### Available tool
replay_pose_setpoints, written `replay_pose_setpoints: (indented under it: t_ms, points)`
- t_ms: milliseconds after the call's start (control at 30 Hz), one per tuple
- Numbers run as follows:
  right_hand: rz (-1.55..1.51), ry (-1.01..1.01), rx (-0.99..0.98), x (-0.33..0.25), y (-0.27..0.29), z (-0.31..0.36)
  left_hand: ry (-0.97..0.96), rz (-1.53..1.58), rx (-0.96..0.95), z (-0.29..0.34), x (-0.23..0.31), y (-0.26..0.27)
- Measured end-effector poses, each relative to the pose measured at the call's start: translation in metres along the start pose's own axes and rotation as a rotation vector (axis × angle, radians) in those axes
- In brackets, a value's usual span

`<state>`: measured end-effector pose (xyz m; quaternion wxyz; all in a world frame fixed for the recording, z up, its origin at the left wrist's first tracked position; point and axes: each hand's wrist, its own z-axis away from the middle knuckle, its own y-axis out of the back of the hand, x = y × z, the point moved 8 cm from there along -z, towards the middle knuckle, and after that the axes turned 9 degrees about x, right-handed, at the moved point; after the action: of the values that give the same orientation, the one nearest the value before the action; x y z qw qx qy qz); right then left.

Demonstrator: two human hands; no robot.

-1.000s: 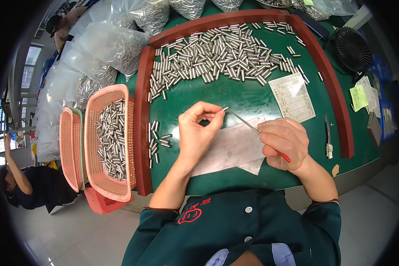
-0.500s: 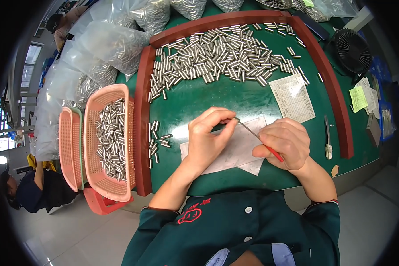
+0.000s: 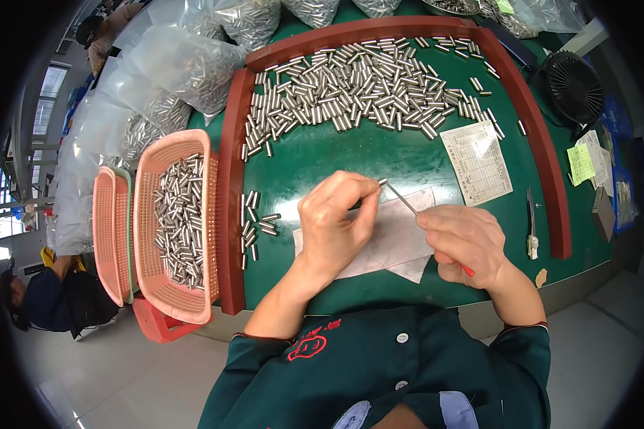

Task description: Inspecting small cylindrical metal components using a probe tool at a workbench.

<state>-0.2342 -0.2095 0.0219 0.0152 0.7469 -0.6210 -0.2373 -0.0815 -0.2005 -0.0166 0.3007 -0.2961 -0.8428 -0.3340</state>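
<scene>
Between the thumb and forefinger of my left hand (image 3: 338,225) is a small metal pin (image 3: 383,181), its end just showing at the fingertips. My right hand (image 3: 466,243) is closed around a slim red-handled tool (image 3: 401,198); its thin metal shaft points up and left, with its tip at the pin. Most of the handle is hidden in my palm. Under both hands lies a smudged white sheet (image 3: 386,239) on the green tabletop (image 3: 315,168). Beyond them spreads a big pile of shiny metal pins (image 3: 350,86), and a few loose pins (image 3: 250,222) lie left of my left hand.
A dark red wooden frame (image 3: 234,193) borders the work area. Left of it stands a pink basket (image 3: 142,236) of pins, with clear bags (image 3: 193,75) of pins behind. At right are a printed card (image 3: 477,163), a knife-like tool (image 3: 532,232) and a black fan (image 3: 572,86).
The tool in my right hand has turned slightly and my right fingers now cover more of its red handle. My left hand has tilted a little, and the pin's end shows more.
</scene>
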Motion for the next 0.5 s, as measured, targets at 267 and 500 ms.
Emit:
replay_pose_setpoints:
  t_ms: [267, 500]
  points:
    - [0.029, -0.097, 0.103, 0.005, 0.021, 0.003, 0.798, 0.631, -0.053, 0.017, -0.043, -0.014]
    - [-0.012, -0.021, 0.022, -0.004, 0.007, 0.0, 0.993, 0.775, -0.157, 0.032, -0.058, -0.024]
